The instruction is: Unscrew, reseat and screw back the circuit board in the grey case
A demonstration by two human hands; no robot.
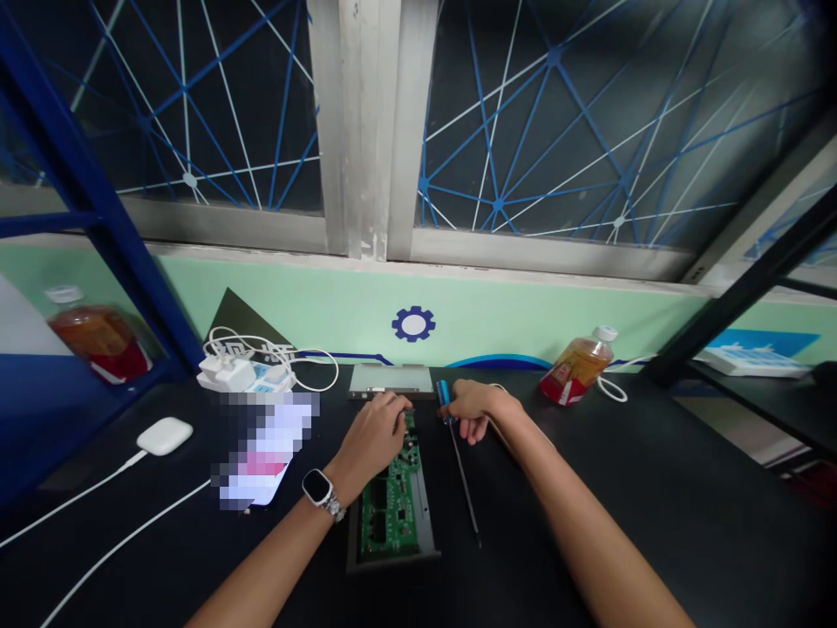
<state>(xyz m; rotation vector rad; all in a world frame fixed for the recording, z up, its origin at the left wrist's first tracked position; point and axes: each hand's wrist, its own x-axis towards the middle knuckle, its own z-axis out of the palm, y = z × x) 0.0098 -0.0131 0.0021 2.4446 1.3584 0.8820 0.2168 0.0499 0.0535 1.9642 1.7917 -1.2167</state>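
Observation:
A green circuit board [400, 510] lies in a shallow dark metal case [428, 515] on the black table, with one end toward me. My left hand [374, 432], a watch [318, 488] on its wrist, is bent over the far part of the board with its fingers curled down at the end. Just to the right, my right hand [472, 406] has its fingers closed on the blue handle of a screwdriver [466, 480]. The screwdriver's long shaft points toward me beside the case. Behind both hands lies a flat grey metal cover [391, 380].
On the left are a lit phone [278, 453], partly blurred out, a white earbud case [165, 435] on a cable, and a power strip [258, 375] with chargers. A drink bottle [576, 366] stands back right; another bottle [101, 336] is far left. Shelf frames rise at both sides.

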